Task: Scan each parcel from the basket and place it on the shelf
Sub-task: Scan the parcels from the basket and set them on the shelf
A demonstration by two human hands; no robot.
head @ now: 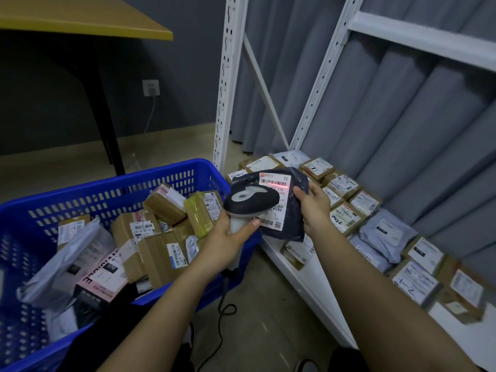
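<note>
Dark parcel [291, 226] between both hands [315, 208].

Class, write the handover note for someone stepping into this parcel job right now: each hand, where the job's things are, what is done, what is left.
Left hand: grips the barcode scanner, aimed at the label.
Right hand: holds the dark poly mailer by its right edge, above the shelf's front edge; the red scan line lies across its white label.
Blue basket: many boxes and bags inside, on the left.
White shelf: its bottom level carries rows of parcels.
Done: a good number shelved.
Left: confirm this scan, shelve the mailer, then work through the basket.
</note>
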